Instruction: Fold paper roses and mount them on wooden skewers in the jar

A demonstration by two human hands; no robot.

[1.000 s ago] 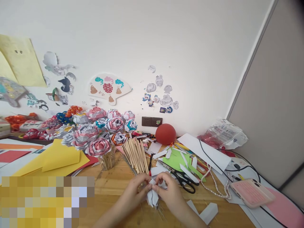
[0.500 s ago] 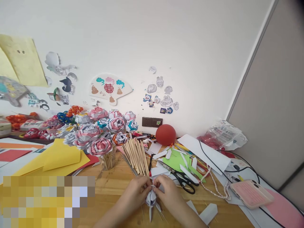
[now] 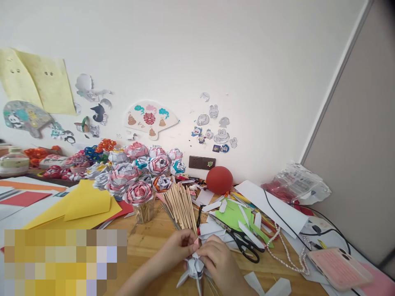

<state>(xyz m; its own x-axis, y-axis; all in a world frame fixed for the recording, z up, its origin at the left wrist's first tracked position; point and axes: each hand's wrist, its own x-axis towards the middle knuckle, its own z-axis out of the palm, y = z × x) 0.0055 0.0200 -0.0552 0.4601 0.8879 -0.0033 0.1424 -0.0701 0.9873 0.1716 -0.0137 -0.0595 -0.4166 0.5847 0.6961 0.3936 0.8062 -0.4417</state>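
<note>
A small white folded-paper flower [image 3: 195,267] sits between my two hands near the table's front edge, its pointed petals spreading toward me. My left hand [image 3: 179,248] is closed, thumb and forefinger pinching the top of the flower, where a bit of pink shows. From the other side my right hand [image 3: 217,259] presses curled fingers on the same spot; its fingertips are partly hidden. Just beyond the hands lies a bundle of thin wooden sticks [image 3: 182,205]. Black-handled scissors [image 3: 243,242] rest to the right, beside white paper strips and green paper [image 3: 231,216].
Finished paper flowers [image 3: 138,193] stand in a clear cup at the left, near yellow paper [image 3: 89,201]. A red balloon [image 3: 219,180] is by the wall. On the right lie a bead string [image 3: 286,259], black cables and a pink-cased phone [image 3: 339,267].
The whole view has shifted slightly left, so things appear further right. The flower has turned between my hands, one petal now pointing left. My right hand has closed in over its top.
</note>
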